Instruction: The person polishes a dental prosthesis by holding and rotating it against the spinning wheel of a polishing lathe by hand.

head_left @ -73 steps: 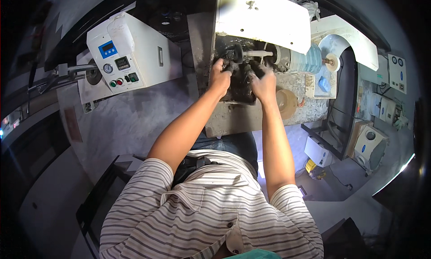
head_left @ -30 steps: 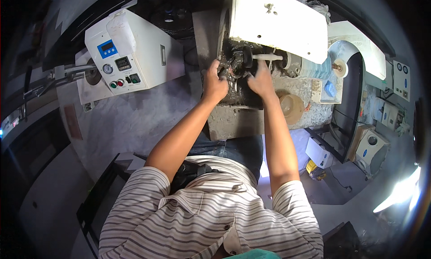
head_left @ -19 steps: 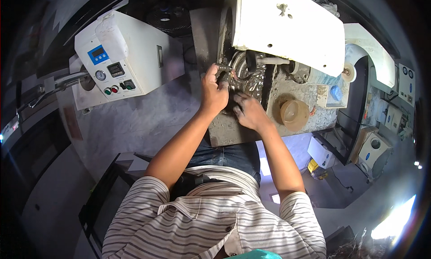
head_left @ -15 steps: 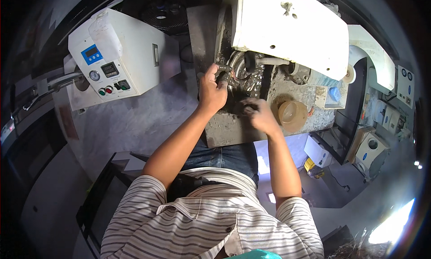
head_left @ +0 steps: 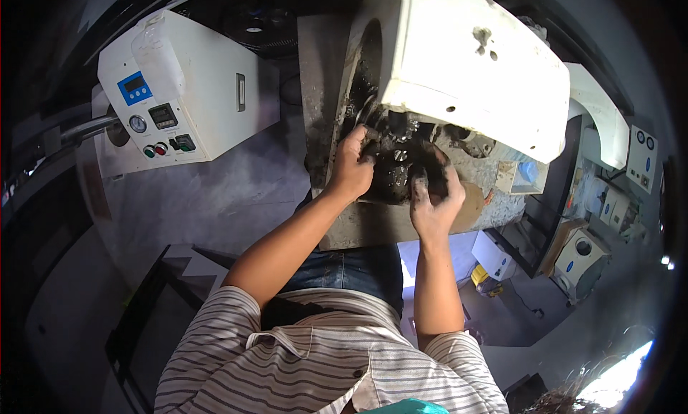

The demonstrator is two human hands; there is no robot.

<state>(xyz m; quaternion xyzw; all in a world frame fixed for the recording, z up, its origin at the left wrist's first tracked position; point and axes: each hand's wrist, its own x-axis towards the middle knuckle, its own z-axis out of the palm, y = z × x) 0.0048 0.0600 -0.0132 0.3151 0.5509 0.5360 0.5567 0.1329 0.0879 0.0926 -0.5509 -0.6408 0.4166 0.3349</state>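
Both hands work at a wet, dark trough (head_left: pixel 383 190) under the raised white housing (head_left: pixel 459 70) of a machine. My left hand (head_left: pixel 350 172) is at the trough's left side, its fingers curled beside shiny metal parts at a dark opening. My right hand (head_left: pixel 438 207) is at the right side, thumb and fingers bent around something dark and grimy. Black dirt coats the fingertips of both hands. Shadow and grime hide what either hand grips. Between them a small shiny metal piece (head_left: pixel 400 156) glints.
Right of my right hand is a tan bowl (head_left: pixel 470 206), partly hidden by it. Beyond stands a small white box (head_left: pixel 507 177) with a blue thing inside. A white cabinet (head_left: pixel 236 131) with dials and buttons stands at left. The grey bench edge (head_left: pixel 358 227) runs close to my waist.
My right hand has moved up and right, now partly covering the bowl. The left hand remains at the trough's left side. The whole view has shifted slightly.
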